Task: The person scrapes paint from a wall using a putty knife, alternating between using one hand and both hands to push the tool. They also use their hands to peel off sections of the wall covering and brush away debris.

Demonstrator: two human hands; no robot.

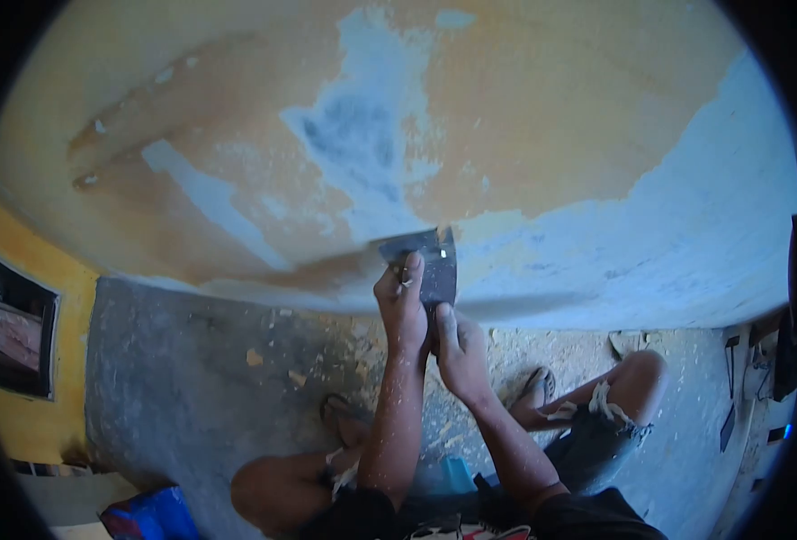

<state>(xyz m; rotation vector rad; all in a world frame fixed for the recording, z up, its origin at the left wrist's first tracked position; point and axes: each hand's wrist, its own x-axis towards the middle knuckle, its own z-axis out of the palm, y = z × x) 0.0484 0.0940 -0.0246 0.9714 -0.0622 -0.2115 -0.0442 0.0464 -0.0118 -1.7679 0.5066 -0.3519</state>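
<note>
A wide, flat scraper [438, 277] is held up against the lower part of the wall [560, 108], its blade edge at the border of ochre paint and bare white plaster. My left hand [402, 304] grips the blade's left side, thumb laid along its face. Lower down, my right hand [463, 355] is closed round the handle end, thumb pointing up; the handle itself is mostly hidden by my hands. Small paint specks dot the blade and both forearms.
Paint flakes [255, 357] litter the grey floor [174, 360], thickest along the wall's foot. My bent legs and sandalled feet flank my arms. A teal object [457, 474] lies between my legs. A blue object [153, 515] sits lower left, below a dark-framed opening [12, 319].
</note>
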